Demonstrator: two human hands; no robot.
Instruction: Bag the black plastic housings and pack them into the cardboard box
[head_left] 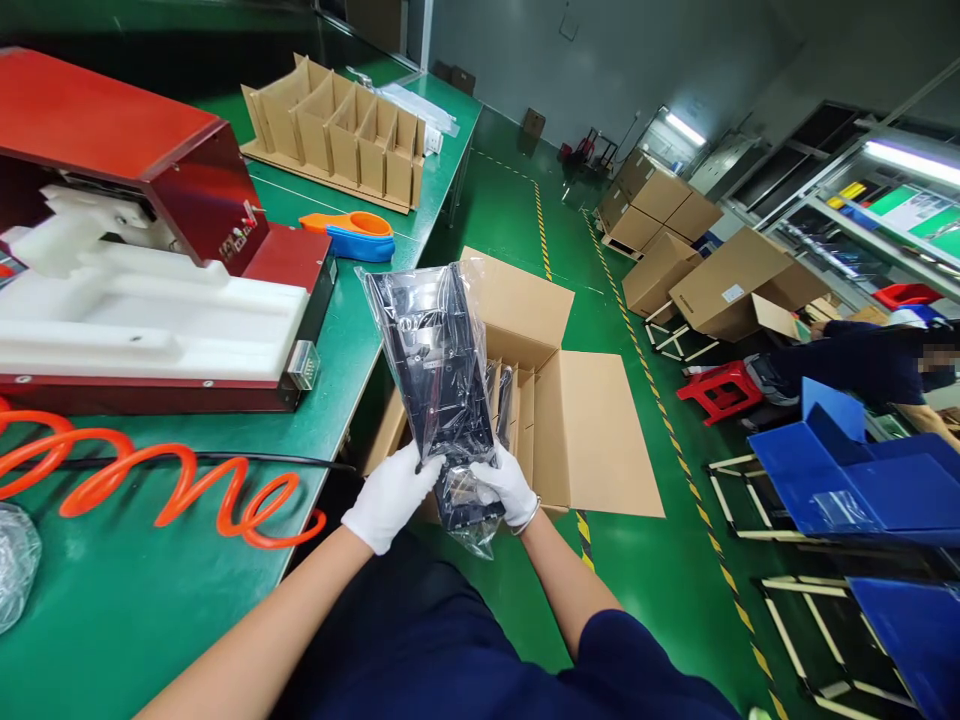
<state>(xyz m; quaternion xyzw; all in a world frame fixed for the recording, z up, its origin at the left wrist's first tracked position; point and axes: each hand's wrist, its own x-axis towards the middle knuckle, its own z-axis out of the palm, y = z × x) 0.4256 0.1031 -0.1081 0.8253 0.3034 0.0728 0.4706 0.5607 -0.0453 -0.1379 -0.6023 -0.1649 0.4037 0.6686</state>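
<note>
Green floor (637,300) w/ yellow-black tape lines is running thru a factory room; green bench (150,580) is sitting on the left. On the bench a red machine (135,160) is holding a white foam block (150,320), an orange coiled hose (165,490) is lying in front of it, and a cardboard divider (337,130) is standing at the far end w/ an orange-blue tape gun (352,235) near it.

Both hands, in white gloves, are gripping a bagged black part (439,380) by its lower end. Left hand (390,495) is clamping the bottom left edge, right hand (506,485) is closing round the bottom right, so the hands are sitting close together w/ the part between them. Part is standing nearly upright, tilted a bit left, in clear plastic, held above an open box (585,430) on the floor beside the bench. Box has cardboard dividers inside & some slots already holding dark bagged items.

Far right, another person in dark blue (855,360) is bending near a red stool (724,390), blue bins (862,470) and more boxes (720,280).
</note>
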